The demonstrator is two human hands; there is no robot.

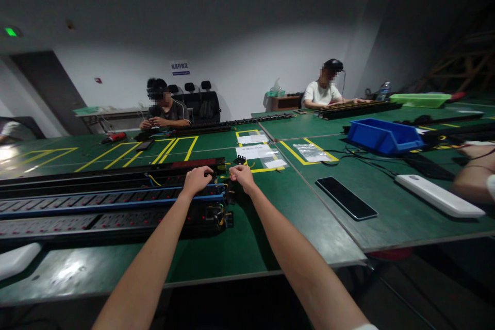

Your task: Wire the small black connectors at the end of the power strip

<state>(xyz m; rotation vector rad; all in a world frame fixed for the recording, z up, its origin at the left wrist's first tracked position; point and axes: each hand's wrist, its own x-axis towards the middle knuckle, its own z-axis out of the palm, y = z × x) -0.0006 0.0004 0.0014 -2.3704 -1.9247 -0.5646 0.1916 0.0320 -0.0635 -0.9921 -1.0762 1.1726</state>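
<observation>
Several long black power strips with rows of red-marked sockets lie side by side on the green table. My left hand (198, 180) is closed over the right end of a rear power strip (170, 181), its fingers curled on the casing. Just to the right, my right hand (243, 175) pinches the end of a thin yellow wire (225, 177) that comes out of the strip end. The fingertips partly hide the wire's tip. A small black bracket-like part (241, 159) is right behind this hand. A nearer power strip (147, 220) shows loose wires at its open end.
A phone (346, 198), a white power bank (439, 196) and a blue bin (382, 135) are to the right. Labelled papers (253, 151) lie behind my hands. Two co-workers sit across the table; another person's arm (475, 170) reaches in at right.
</observation>
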